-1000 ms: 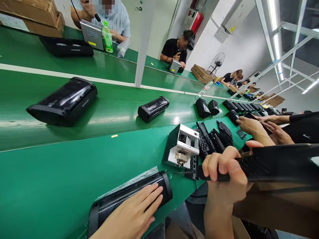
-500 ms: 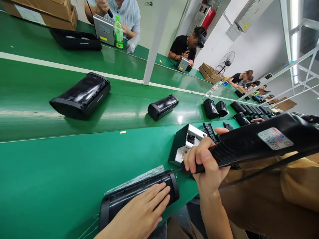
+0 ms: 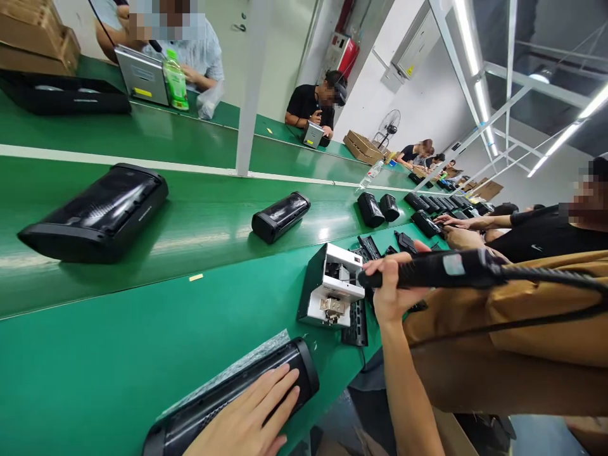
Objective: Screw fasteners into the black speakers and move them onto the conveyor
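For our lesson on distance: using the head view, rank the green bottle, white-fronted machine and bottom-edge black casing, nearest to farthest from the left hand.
1. Black casing: directly under the left hand.
2. White-fronted machine: same bench, rightward.
3. Green bottle: far side, leftward.

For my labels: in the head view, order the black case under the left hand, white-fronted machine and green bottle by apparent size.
1. Black case, partly covered by left hand
2. White-fronted machine
3. Green bottle, farther away
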`<state>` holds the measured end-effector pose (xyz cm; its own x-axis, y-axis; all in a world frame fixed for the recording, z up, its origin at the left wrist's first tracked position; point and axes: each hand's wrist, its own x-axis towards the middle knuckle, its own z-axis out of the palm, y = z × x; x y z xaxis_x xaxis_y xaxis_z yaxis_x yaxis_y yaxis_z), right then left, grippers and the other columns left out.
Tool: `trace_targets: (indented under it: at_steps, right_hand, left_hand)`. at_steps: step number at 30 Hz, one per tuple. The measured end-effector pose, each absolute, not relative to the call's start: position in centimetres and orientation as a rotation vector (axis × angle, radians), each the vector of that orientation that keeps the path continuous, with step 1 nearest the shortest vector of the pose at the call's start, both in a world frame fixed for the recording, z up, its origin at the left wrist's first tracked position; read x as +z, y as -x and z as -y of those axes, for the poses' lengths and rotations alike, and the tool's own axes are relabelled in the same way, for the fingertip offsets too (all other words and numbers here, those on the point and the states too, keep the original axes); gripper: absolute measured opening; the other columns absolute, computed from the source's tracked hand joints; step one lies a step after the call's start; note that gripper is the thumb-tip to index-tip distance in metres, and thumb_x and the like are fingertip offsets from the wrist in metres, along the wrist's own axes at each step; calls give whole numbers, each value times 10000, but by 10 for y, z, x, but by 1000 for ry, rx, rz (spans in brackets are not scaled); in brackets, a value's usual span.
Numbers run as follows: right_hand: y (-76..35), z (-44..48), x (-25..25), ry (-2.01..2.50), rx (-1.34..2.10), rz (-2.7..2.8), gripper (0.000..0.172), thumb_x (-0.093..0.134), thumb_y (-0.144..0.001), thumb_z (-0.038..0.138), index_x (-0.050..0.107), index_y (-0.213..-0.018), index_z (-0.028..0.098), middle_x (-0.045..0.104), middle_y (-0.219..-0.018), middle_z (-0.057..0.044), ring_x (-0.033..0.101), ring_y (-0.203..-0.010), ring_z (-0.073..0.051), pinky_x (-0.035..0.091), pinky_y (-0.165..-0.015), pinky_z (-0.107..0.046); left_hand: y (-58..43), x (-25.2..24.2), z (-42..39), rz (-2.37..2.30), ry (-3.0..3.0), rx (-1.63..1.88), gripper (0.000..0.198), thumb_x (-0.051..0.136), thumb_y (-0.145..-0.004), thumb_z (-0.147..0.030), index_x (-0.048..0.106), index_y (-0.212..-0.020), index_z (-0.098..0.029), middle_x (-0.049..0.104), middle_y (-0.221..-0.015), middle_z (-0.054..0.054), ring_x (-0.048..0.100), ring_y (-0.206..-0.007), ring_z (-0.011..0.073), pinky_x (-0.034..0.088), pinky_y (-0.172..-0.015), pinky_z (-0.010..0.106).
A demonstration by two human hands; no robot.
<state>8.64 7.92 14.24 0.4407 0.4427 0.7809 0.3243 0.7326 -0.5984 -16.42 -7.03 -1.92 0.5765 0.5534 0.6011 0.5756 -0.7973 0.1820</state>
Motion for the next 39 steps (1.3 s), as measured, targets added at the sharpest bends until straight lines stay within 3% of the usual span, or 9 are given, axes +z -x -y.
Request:
trace_targets:
  at_steps: [4,7,10,13,19,23,26,33,39]
  right_hand:
    - [-94,-37,152,742,133,1098,413,721,-993,413,520,-689,220,487,-543,109,501,-362,-87,527,-441,-233]
    - [-93,-23,157,794,287,1078,155,772,-960,310,633,-976,242,519,-598,142,457,-334,-85,483,-392,-221]
    - [-85,-34,142,841,395,1105,342,787,-973,257,590,-1251,291,560,-639,157,512,-363,-105,500,-408,-229]
    - [-80,-49,121,890,427,1168,281,768,-1011,301,580,-1218,271,559,-647,148,537,-383,-100,498,-430,-228]
    - [-75,-34,118,968,615,1228,267,786,-1008,303,582,-1174,255,536,-619,148,495,-367,-86,475,-416,-210]
    - [-49,-10,154,781,676,1190,302,730,-987,171,616,-1230,308,566,-632,148,487,-361,-84,512,-412,-206]
    - [-20,-3,175,681,786,1258,290,728,-1003,196,640,-1238,342,579,-641,143,470,-355,-92,522,-406,-231]
    - [9,-13,150,713,886,1412,342,689,-1046,232,626,-1334,406,568,-649,108,455,-359,-135,453,-354,-291]
    - [6,-13,151,714,900,1406,313,691,-1051,233,608,-1309,390,555,-652,126,463,-356,-129,457,-363,-279]
  left_hand:
    - [165,-17,70,1004,2755,-1045,389,566,-1140,-505,785,-1388,-299,747,-1511,-54,758,-1290,196,635,-1079,254]
    - [167,-13,71,1033,2781,-973,373,589,-1125,-487,784,-1405,-337,722,-1545,-86,722,-1342,173,586,-1138,233]
    - [170,-10,71,1043,2785,-943,379,543,-1134,-459,787,-1405,-352,718,-1549,-100,693,-1381,157,548,-1182,230]
    - [172,-8,72,1033,2786,-916,380,544,-1126,-431,784,-1408,-343,717,-1551,-97,677,-1398,156,540,-1187,234]
    - [175,-2,73,958,2896,-761,519,615,-999,-170,718,-1499,-263,667,-1621,-28,660,-1434,192,523,-1205,267]
    - [172,5,73,988,2992,-754,447,631,-1076,-258,701,-1518,-251,654,-1637,-7,665,-1435,214,527,-1214,304]
    - [171,9,75,1027,2989,-740,405,573,-1152,-376,707,-1508,-236,661,-1628,9,673,-1431,225,541,-1194,340]
    - [169,5,76,1067,2908,-870,396,603,-1151,-502,746,-1431,-261,713,-1566,-42,697,-1371,168,520,-1166,293]
    - [167,4,78,1066,2893,-903,421,622,-1140,-506,735,-1438,-231,721,-1559,-10,682,-1371,186,504,-1170,304]
